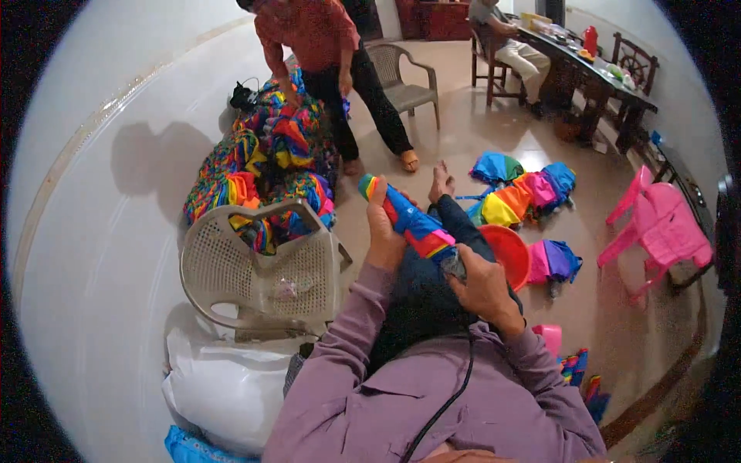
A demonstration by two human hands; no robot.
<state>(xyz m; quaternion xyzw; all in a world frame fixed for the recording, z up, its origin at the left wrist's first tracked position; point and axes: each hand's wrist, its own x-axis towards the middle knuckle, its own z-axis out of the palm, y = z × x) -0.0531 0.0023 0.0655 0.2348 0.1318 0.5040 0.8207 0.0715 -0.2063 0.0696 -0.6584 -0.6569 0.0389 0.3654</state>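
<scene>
A rainbow-coloured folded umbrella (pixel 417 226) lies slantwise above my lap, wrapped into a narrow roll. My left hand (pixel 383 233) is closed around its upper left part, with the thumb along the cloth. At the lower right end, my right hand (pixel 486 289) grips a greyish, partly see-through piece (pixel 455 267), which looks like the handle end. The fingers behind the roll are partly hidden. Beyond my knees, loosely bunched rainbow umbrellas (pixel 519 198) lie on the floor, and another pink and purple bunch (pixel 554 261) sits nearer on the right.
A red basin (pixel 505 257) stands beside my leg. To the left are a grey plastic chair (pixel 224 266), a white sack (pixel 224 386) and a large rainbow heap (pixel 266 147), where a person in red (pixel 309 46) bends. A pink chair (pixel 664 224) stands right; someone sits by a dark table (pixel 587 65).
</scene>
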